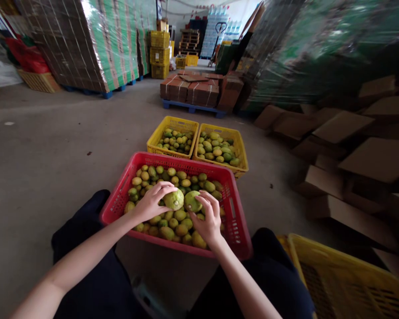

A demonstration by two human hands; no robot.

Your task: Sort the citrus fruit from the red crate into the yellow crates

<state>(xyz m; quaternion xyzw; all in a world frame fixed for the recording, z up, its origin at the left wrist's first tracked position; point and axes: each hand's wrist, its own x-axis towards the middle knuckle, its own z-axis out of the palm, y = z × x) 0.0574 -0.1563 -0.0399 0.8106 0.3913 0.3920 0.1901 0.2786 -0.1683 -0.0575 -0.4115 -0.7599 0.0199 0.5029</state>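
Observation:
Over a red plastic crate (pixel 242 239), my left hand (pixel 154 199) grips a yellow-green lemon (pixel 174 200) from its left side. My right hand (pixel 210 217) has its fingers curled round a second, greener lemon (pixel 192 201). The two fruits are held side by side with a small gap between them. Below them, many more lemons (pixel 166 233), green to yellow, fill the crate in a loose layer. Part of this layer is hidden behind my hands and forearms.
Two yellow crates (pixel 244 155) of similar fruit stand just beyond the red one. Another yellow crate (pixel 339 261) is at my right knee. Cardboard boxes (pixel 339 126) lie heaped on the right. Wrapped pallet stacks (pixel 113 44) and flattened cartons (pixel 202 93) stand farther back.

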